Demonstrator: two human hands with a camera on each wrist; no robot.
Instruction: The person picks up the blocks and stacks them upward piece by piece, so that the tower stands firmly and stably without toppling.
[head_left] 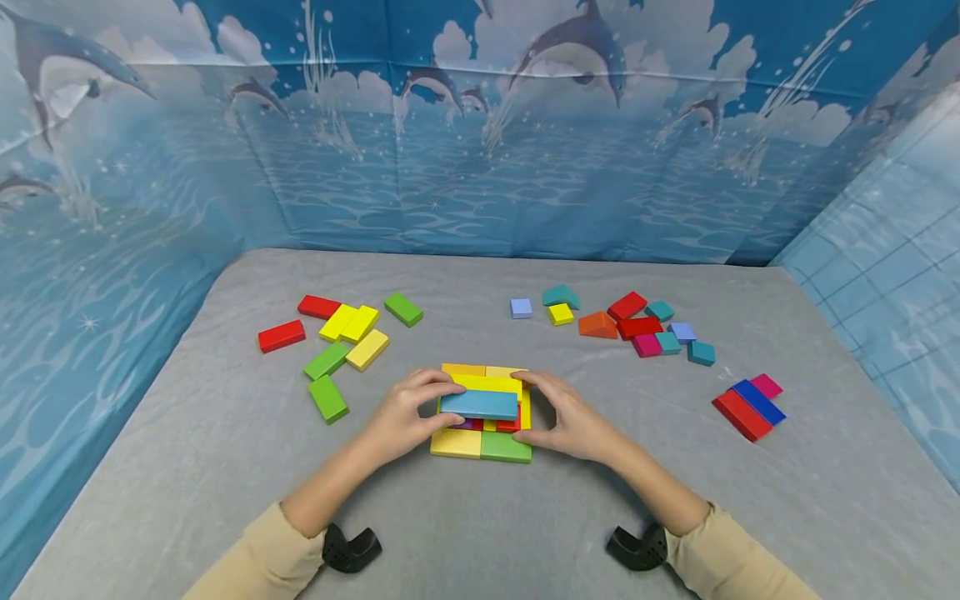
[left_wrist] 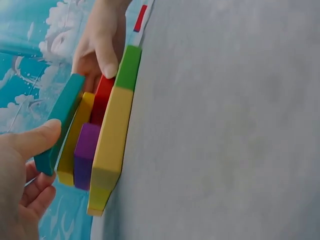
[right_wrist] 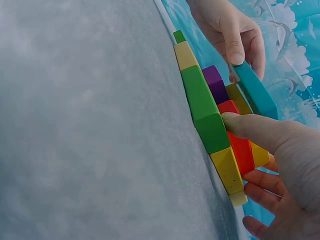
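My left hand [head_left: 408, 415] pinches a long teal block [head_left: 480, 405] at its left end, thumb on the near side and fingers behind. This block hangs over a layered stack of blocks, with a gap beneath it in the left wrist view. In the stack's bottom layer, a pale yellow block [left_wrist: 111, 135] and a green block [right_wrist: 207, 110] form the near side. Above them sit a purple block [left_wrist: 87, 152], a red block [right_wrist: 237, 135] and a yellow block [head_left: 480, 383]. My right hand [head_left: 573, 421] grips the stack's right side, its thumb against the red block and its fingers around the far side.
Loose red, yellow and green blocks [head_left: 327, 398] lie on the grey cloth [head_left: 480, 533] to the left. Several small blocks and an orange wedge [head_left: 597, 325] are at the back right. Farther right lie red, blue and pink blocks [head_left: 767, 386]. A dolphin-print curtain [head_left: 480, 208] stands behind.
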